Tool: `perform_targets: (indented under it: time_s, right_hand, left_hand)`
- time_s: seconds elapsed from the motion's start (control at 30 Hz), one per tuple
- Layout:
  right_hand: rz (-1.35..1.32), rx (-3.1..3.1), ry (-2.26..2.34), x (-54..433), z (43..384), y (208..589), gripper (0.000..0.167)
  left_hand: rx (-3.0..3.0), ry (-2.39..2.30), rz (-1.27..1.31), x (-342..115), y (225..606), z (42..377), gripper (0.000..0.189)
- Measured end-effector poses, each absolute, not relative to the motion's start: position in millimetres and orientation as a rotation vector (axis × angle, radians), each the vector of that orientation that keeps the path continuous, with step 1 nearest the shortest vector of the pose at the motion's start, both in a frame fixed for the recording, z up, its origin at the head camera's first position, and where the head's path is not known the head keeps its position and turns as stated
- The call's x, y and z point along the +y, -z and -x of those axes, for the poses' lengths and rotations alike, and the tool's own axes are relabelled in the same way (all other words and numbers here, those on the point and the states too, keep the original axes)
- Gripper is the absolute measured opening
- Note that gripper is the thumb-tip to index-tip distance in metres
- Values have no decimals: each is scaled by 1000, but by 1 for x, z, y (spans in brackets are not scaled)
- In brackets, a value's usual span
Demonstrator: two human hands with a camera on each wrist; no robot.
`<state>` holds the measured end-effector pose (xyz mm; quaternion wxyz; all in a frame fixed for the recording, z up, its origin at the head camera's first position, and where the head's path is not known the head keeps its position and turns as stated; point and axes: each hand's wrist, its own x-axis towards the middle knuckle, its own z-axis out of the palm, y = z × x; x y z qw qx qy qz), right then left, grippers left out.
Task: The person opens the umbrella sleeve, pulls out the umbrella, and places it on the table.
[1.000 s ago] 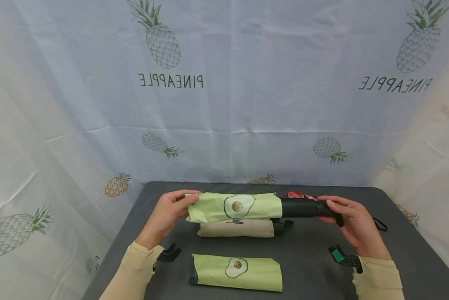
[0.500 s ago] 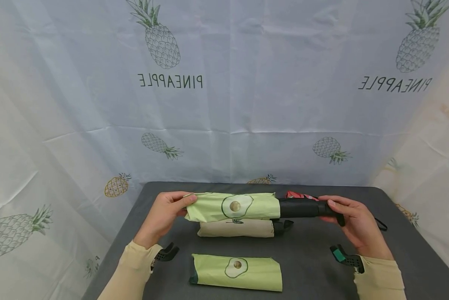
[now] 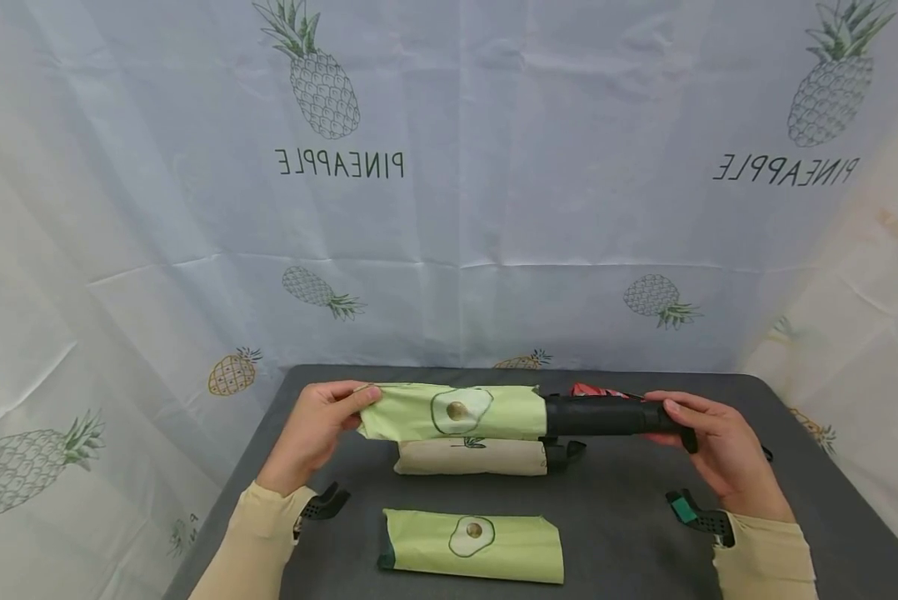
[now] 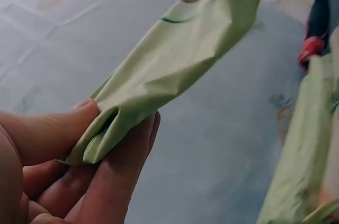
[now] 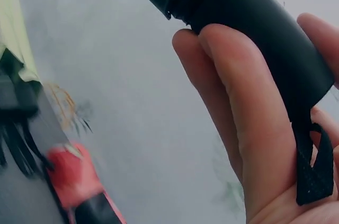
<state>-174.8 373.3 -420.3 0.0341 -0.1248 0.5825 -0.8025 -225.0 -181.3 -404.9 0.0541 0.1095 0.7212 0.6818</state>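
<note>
My left hand [image 3: 310,429] pinches the closed end of a light green, avocado-print umbrella sleeve [image 3: 404,412] between thumb and fingers. Its cloth is bunched and folded there in the left wrist view. Out of the sleeve's other end comes a black folding umbrella [image 3: 591,415], held level above the table. The fingers of my right hand [image 3: 722,442] curl round its handle [image 5: 259,38]. A black wrist strap [image 5: 312,173] hangs from the handle's end. How much of the umbrella lies inside the sleeve is hidden.
Below the held umbrella, a beige covered umbrella [image 3: 471,457] lies on the dark grey table [image 3: 621,533]. Nearer the front lies another green avocado-print cover [image 3: 509,546]; I cannot tell what it contains. A red item [image 3: 595,390] shows behind. Pineapple-print curtains [image 3: 494,208] enclose the table.
My left hand and the green sleeve have moved left, while my right hand has shifted slightly right with the handle. More of the black umbrella shows between them.
</note>
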Motion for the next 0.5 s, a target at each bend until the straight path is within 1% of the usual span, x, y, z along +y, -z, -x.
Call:
perform_targets:
  time_s: [0.1, 0.2, 0.27, 0.5]
  right_hand:
    - [477, 1646, 2540, 384, 173, 422, 46]
    - [532, 1541, 2569, 392, 172, 423, 49]
    - [533, 1519, 2564, 394, 172, 424, 49]
    - [438, 1526, 2571, 399, 170, 427, 47]
  left_hand:
    - [2200, -2147, -292, -193, 402, 224, 30]
    - [2180, -2136, -357, -198, 399, 225, 33]
    - [2176, -2106, -407, -198, 397, 227, 36]
    - [2190, -2054, -351, -196, 402, 232, 37]
